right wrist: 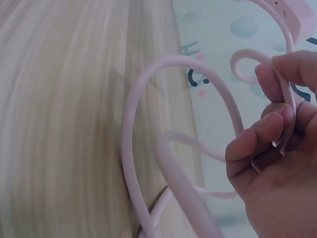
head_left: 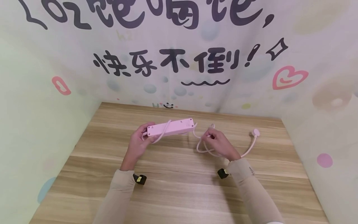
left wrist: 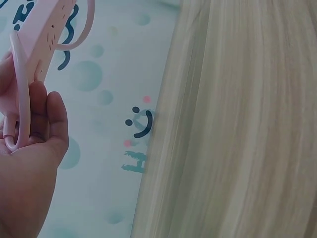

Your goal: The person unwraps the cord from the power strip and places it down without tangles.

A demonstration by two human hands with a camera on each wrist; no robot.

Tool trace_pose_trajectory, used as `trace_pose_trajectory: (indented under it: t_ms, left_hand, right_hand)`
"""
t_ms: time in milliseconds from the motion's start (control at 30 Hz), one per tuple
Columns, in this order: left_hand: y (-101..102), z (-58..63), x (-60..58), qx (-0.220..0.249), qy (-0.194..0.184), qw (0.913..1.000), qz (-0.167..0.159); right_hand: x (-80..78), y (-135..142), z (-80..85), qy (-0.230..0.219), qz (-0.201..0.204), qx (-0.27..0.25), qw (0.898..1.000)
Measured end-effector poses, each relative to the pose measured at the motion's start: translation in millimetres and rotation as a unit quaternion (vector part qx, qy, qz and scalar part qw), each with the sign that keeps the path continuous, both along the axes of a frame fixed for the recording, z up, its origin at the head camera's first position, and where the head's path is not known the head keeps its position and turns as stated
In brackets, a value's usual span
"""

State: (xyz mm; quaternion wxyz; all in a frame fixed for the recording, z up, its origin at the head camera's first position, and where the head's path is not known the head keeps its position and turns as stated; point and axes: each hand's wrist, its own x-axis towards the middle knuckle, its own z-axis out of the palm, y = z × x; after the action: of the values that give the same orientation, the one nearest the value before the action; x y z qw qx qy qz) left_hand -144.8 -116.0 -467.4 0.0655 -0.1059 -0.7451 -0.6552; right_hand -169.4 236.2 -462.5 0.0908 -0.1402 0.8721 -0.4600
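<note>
A pink power strip (head_left: 179, 126) is held up above the table, its screwed underside toward the head camera. My left hand (head_left: 138, 140) grips its left end, thumb on the near side and fingers behind. In the left wrist view, socket slots show on the power strip (left wrist: 49, 34), and its cord (left wrist: 22, 94) bends back from the end across the body. My right hand (head_left: 219, 143) pinches the pink cord (right wrist: 287, 89) between thumb and curled fingers. Loose loops of cord (right wrist: 131, 114) hang below and beside the right hand. The plug (head_left: 255, 133) is at the right, at the cord's far end.
A wood-grain table (head_left: 179, 186) lies beneath both hands. White printed cloth walls (head_left: 167, 90) stand at the back and sides. Small black wrist cameras (head_left: 222, 173) are strapped at both sleeves.
</note>
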Motion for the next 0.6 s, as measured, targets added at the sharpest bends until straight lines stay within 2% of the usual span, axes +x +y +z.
trace_pose_trajectory:
  t_ms: [333,600]
  left_hand:
    - [0.5,2.3,3.4,-0.012,-0.002,0.9999,-0.012]
    - [3.8,2.5,4.8,-0.021,-0.006,0.9989,-0.041]
  right_hand:
    - [-11.0,-3.9,2.2,-0.015,-0.049,-0.008,0.999]
    - [-14.5,-5.5,8.1,-0.020,-0.069,0.001,0.997]
